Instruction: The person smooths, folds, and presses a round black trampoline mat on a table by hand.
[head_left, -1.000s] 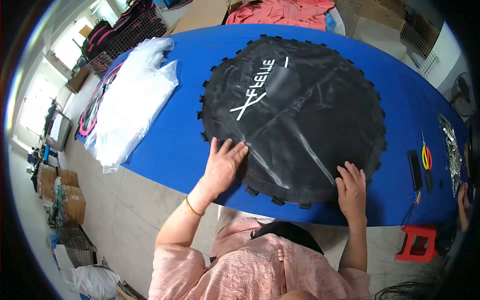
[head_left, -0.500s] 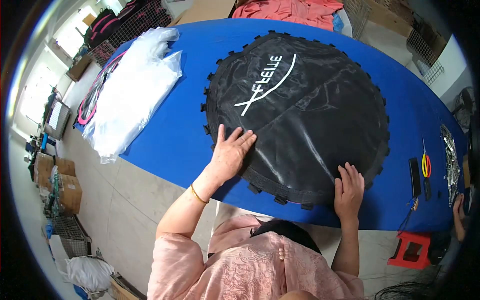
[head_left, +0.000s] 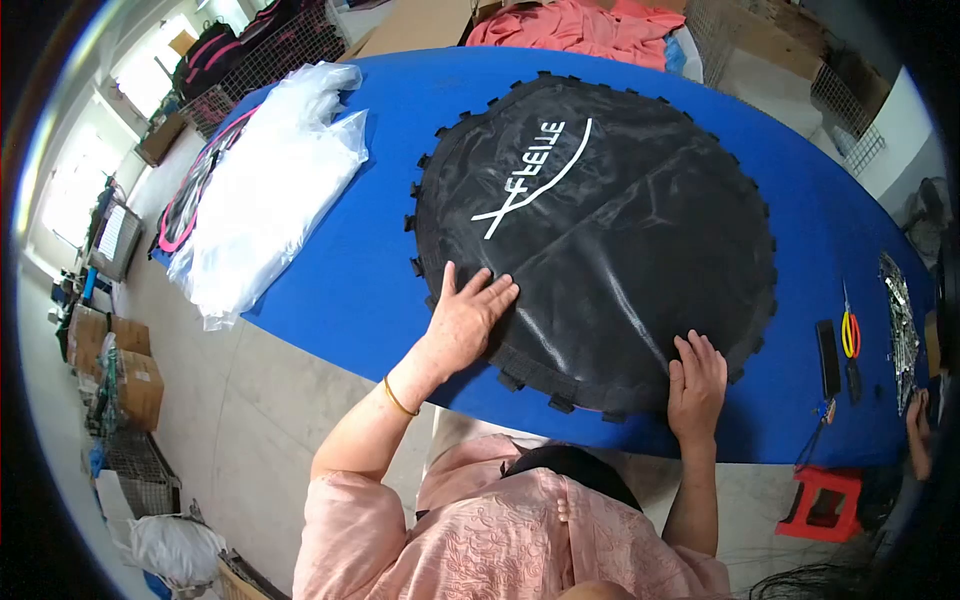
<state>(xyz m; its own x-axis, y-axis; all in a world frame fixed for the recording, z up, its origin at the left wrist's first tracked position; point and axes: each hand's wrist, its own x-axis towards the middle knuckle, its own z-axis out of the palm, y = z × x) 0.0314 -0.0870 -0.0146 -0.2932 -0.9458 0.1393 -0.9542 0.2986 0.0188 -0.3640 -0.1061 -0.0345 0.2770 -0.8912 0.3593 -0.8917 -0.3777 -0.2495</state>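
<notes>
A round black trampoline mat (head_left: 640, 260) with white lettering and small tabs around its rim lies on the blue-covered table (head_left: 330, 300). My left hand (head_left: 468, 315) rests flat on the mat's near left part, fingers spread and pointing away from me. At the near right edge, my right hand (head_left: 697, 383) lies with fingers stretched out over the mat and touches its border. Neither hand grips anything. The mat's underside is hidden.
Clear plastic bags (head_left: 270, 200) lie on the table's left, over a pink-edged item (head_left: 175, 225). To the right are yellow-and-red handled scissors (head_left: 850, 335), a black strip (head_left: 828, 358) and a pile of metal pieces (head_left: 900, 330). A red stool (head_left: 822, 505) stands below; another person's hand (head_left: 916, 415) shows at far right.
Both hands stay on the mat in nearly the same places. The whole view has shifted slightly, with the mat and table sitting a little lower in it.
</notes>
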